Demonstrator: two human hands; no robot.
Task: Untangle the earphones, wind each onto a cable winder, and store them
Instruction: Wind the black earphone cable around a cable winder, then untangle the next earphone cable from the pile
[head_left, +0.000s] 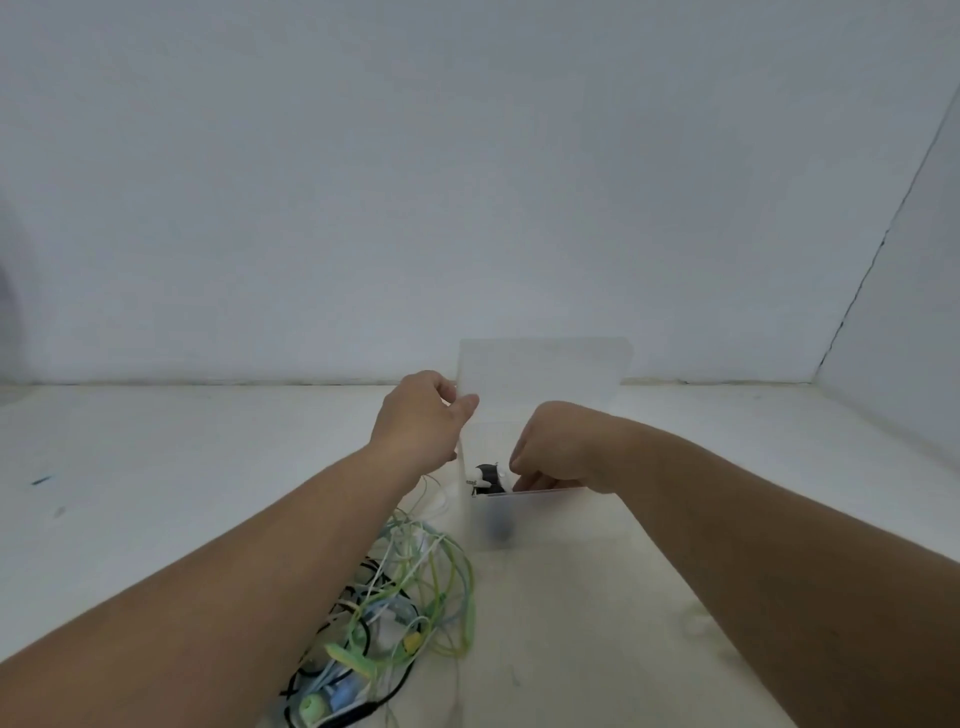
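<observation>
A translucent storage box (519, 525) stands on the table with its lid (545, 369) raised upright. My left hand (423, 415) pinches the lid's left edge. My right hand (550, 447) reaches down into the box, fingers curled beside a black-and-white cable winder (488, 479) at the box's rim; whether the fingers hold it is unclear. A tangle of green, blue, white and black earphones (400, 618) lies on the table in front of the box, partly under my left forearm.
A pale table (156, 467) runs to a white back wall (467, 182). A white side panel (914, 312) closes off the right.
</observation>
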